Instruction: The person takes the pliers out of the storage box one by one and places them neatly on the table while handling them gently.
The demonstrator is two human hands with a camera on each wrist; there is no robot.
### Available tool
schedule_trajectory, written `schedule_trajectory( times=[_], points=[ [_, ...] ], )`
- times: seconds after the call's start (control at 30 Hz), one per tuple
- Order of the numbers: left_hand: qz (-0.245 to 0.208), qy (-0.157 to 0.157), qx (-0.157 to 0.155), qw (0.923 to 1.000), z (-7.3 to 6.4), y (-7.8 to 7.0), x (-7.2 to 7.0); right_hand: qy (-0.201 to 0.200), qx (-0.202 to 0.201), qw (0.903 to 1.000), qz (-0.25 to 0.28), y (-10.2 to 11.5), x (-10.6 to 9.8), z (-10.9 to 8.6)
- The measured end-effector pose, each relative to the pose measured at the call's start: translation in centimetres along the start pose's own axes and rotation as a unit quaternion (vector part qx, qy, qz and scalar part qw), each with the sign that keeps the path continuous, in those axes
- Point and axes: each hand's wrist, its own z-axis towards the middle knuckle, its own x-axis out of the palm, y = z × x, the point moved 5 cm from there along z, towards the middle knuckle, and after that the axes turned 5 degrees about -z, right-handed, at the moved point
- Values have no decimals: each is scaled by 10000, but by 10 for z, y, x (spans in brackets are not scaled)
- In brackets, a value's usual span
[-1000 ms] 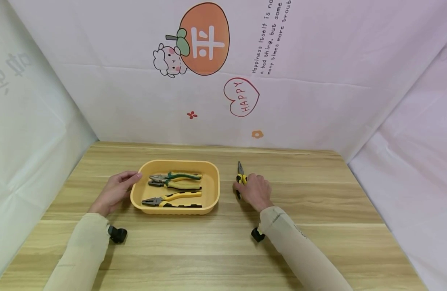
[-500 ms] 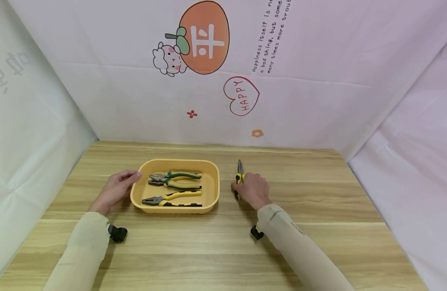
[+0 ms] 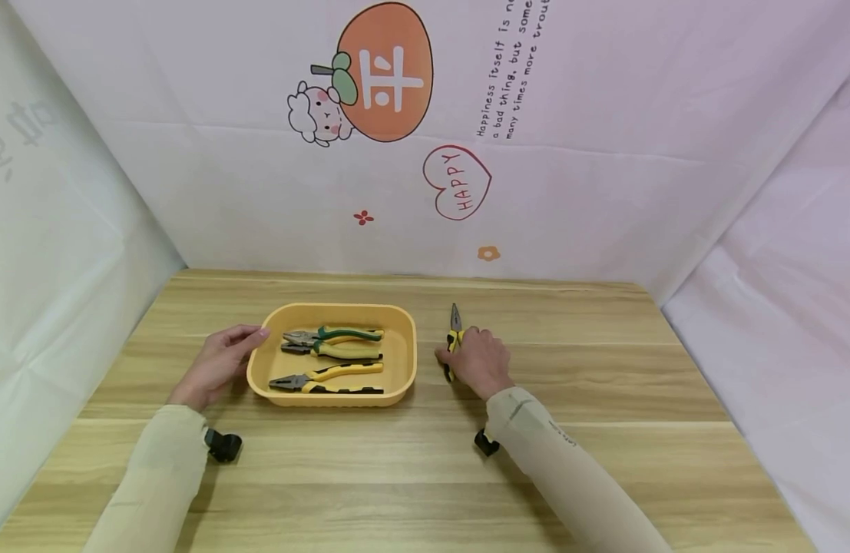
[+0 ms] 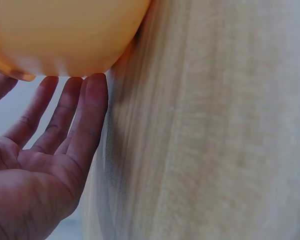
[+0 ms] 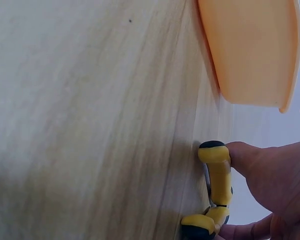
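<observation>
My left hand (image 3: 220, 361) holds the left end of a yellow plastic tray (image 3: 409, 346). Its thumb lies at the rim, and in the left wrist view its fingertips (image 4: 96, 87) touch the outer wall. Inside the tray lie green-and-yellow combination pliers (image 3: 342, 334), another pair close against them and partly covered, and yellow-and-black pliers (image 3: 345, 372) nearer me. Right of the tray, my right hand (image 3: 481, 361) grips long-nose pliers (image 3: 455, 316) on the table, jaws pointing away from me. Their yellow-and-black handles (image 5: 220, 182) sit between thumb and fingers in the right wrist view.
The wooden table (image 3: 369, 476) carries the tray left of its middle. White printed cloth (image 3: 590, 207) hangs behind the table and along both sides. A black camera (image 3: 223, 445) is worn on the left wrist, another camera (image 3: 487, 443) on the right.
My right hand has shifted slightly left, and the handle ends of the long-nose pliers have swung a little left with it. The tray and my left hand stay in place.
</observation>
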Motion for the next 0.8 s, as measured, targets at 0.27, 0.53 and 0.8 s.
schedule_trajectory(
  times=[0.27, 0.53, 0.8],
  points=[
    [1, -10, -33, 10000, 1, 1, 0, -23, 19, 10000, -37, -2, 1, 0],
    [15, -7, -64, 10000, 1, 2, -1, 2, 4, 9998, 211, -2, -1, 0],
    [-24, 9, -38, 10000, 1, 2, -1, -246, -161, 9989, 363, 3, -18, -5]
  ],
)
